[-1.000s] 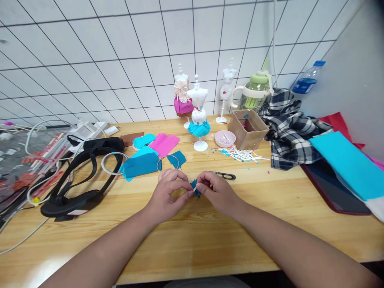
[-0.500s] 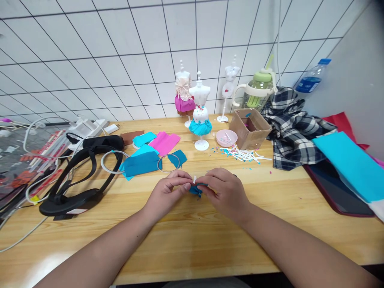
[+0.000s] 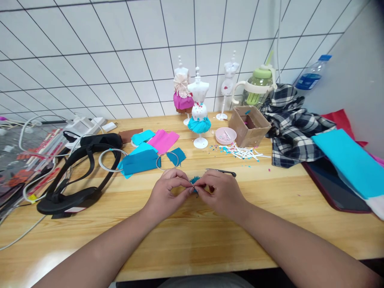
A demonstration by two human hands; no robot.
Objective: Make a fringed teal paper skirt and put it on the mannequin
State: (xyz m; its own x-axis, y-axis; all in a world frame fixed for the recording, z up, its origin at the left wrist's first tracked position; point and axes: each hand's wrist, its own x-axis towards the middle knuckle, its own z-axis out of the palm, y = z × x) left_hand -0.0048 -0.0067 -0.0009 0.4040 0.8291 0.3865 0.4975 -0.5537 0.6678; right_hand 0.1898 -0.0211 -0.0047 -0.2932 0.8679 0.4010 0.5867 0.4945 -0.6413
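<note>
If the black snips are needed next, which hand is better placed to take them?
Probably the right hand: the black snips lie just beyond it, while the left hand is farther away. Both pinch at the blue piece.

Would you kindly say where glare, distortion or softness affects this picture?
Head view: whitish glare at lower left on the pale wooden tabletop; head view: the white, dark-gridded tile wall looks skewed at left, suggesting wide-angle distortion; head view: the small, jagged-edged teal fabric piece is too soft for fine detail.
</note>
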